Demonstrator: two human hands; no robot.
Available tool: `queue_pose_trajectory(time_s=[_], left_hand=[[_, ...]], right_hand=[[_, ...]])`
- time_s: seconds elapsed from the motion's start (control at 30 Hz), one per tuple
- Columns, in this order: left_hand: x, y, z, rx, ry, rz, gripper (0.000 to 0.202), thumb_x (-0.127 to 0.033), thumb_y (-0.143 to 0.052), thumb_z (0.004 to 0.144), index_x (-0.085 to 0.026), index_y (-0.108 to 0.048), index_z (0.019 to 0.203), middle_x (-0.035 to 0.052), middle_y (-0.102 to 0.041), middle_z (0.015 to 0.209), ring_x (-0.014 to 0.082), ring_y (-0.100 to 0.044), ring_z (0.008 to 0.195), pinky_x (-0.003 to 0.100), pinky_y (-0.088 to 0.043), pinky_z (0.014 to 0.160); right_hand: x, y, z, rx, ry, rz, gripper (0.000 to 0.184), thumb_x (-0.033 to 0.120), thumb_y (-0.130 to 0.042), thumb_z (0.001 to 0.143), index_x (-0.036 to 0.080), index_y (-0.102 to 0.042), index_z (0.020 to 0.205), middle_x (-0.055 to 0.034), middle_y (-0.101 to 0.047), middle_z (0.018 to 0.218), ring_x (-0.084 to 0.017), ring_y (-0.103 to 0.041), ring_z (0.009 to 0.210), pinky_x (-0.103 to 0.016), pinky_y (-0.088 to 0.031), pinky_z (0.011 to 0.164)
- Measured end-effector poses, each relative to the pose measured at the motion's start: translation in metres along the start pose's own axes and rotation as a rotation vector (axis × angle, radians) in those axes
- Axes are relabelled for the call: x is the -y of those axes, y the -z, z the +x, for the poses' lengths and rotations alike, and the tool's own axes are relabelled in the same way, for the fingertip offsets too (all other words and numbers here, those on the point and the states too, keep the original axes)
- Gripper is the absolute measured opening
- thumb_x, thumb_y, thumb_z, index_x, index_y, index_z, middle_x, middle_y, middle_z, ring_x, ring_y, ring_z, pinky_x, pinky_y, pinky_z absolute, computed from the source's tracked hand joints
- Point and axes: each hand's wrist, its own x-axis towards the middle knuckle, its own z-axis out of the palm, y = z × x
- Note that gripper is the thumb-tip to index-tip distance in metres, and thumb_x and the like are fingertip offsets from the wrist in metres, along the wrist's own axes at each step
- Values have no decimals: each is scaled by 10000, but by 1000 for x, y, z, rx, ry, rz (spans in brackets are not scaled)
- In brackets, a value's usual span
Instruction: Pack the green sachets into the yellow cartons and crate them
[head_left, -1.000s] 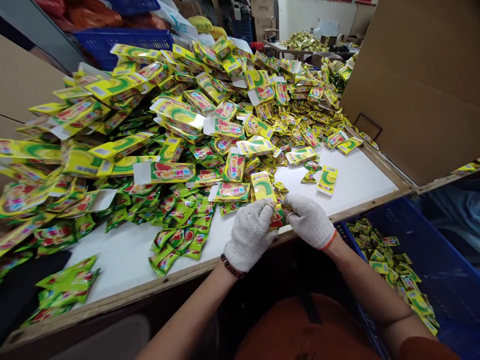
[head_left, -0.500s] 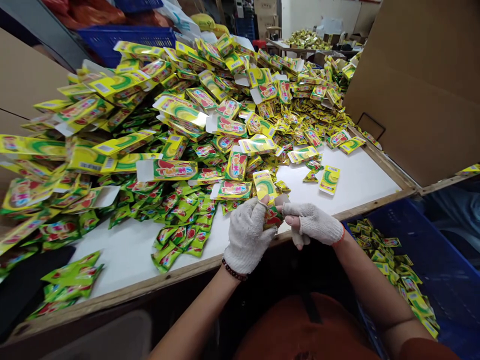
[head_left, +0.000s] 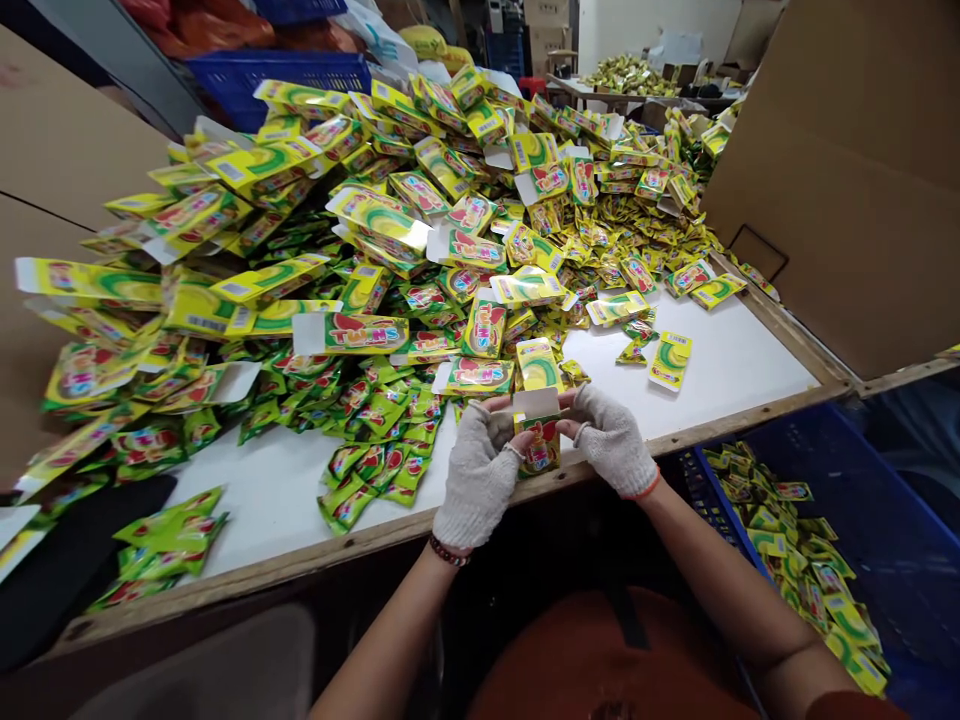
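Both hands wear white knit gloves with bare fingertips. My left hand [head_left: 480, 470] and my right hand [head_left: 611, 440] grip one small yellow-green carton [head_left: 538, 442] between them at the table's near edge. Its white top flap stands open, and a red fruit picture shows on its front. Behind the hands lies a big heap of flat yellow-green cartons [head_left: 352, 240]. Loose green sachets [head_left: 375, 450] lie on the white table [head_left: 247, 510] just left of my left hand.
A blue crate [head_left: 885, 530] holding several yellow-green packs stands low on the right. A large brown cardboard sheet [head_left: 847, 170] leans at the right. Another blue crate [head_left: 277, 70] sits at the back left. A lone carton [head_left: 670, 360] lies on the table behind my right hand.
The hands turned the carton upright and its white top flap now stands open. The camera view shifted a little to the left.
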Motion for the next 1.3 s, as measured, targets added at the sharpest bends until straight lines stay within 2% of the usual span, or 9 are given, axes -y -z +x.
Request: queue_pose_trajectory(time_s=[0.13, 0.27, 0.37, 0.53, 0.67, 0.93, 1.07, 1.2, 1.3], left_hand=[[-3, 8, 5, 129, 22, -29, 548, -299, -748, 736, -205, -497, 1213, 64, -676, 1074, 194, -676, 976, 327, -549, 885], [-3, 16, 12, 177, 1, -4, 411, -310, -732, 749, -195, -560, 1103, 36, -681, 994, 179, -664, 908, 294, -550, 799], [-1, 20, 16, 191, -68, 116, 220, -339, -681, 799, -183, -635, 947, 30, -692, 908, 178, -654, 856, 300, -541, 776], [5, 25, 18, 173, -257, 300, 138, -297, -638, 831, -188, -702, 886, 59, -735, 947, 201, -670, 909, 335, -533, 856], [2, 27, 15, 213, -298, 356, 155, -295, -632, 852, -190, -719, 924, 58, -746, 947, 187, -675, 887, 304, -531, 825], [-22, 25, 11, 193, -201, 327, 174, -332, -634, 867, -177, -712, 859, 11, -710, 750, 128, -624, 641, 214, -502, 572], [-9, 31, 7, 190, -475, 472, 149, -217, -587, 902, -187, -723, 956, 35, -746, 864, 142, -679, 767, 230, -546, 696], [6, 41, 4, 266, -874, 575, 411, -90, -607, 859, -209, -616, 1252, 97, -724, 1093, 176, -683, 984, 271, -552, 828], [5, 41, 6, 305, -911, 624, 434, -109, -610, 864, -225, -594, 1282, 99, -716, 1097, 179, -678, 990, 278, -551, 831]], right_hand=[[-4, -9, 4, -14, 138, -104, 213, 296, -613, 843, 189, -678, 1015, -59, -699, 972, -197, -647, 903, -340, -526, 840], [-3, -10, 7, 64, 299, -251, 115, 258, -588, 872, 195, -684, 874, -49, -689, 895, -186, -625, 872, -329, -503, 847], [-4, -11, 9, 73, 249, -258, 89, 227, -589, 863, 189, -665, 839, -36, -672, 832, -176, -615, 814, -308, -500, 788], [-11, -13, 10, 32, 261, -101, 307, 234, -588, 866, 210, -609, 1171, -47, -690, 988, -183, -651, 883, -316, -521, 815], [-1, -7, 10, 106, 394, -311, 176, 283, -555, 918, 196, -706, 943, -61, -706, 899, -195, -648, 868, -319, -503, 822], [21, -5, 14, 114, 289, -330, 183, 312, -610, 892, 160, -696, 836, -12, -674, 718, -141, -606, 662, -247, -465, 628], [13, 1, 13, 148, 427, -364, 195, 261, -567, 927, 169, -706, 827, -36, -701, 789, -155, -657, 758, -264, -510, 721], [-4, 9, 6, 224, 661, -457, 235, 225, -548, 926, 156, -705, 1087, -112, -714, 1003, -197, -682, 924, -305, -552, 813], [-12, 6, 1, 214, 672, -540, 316, 174, -550, 899, 173, -673, 1190, -131, -695, 1102, -215, -674, 970, -331, -563, 821]])
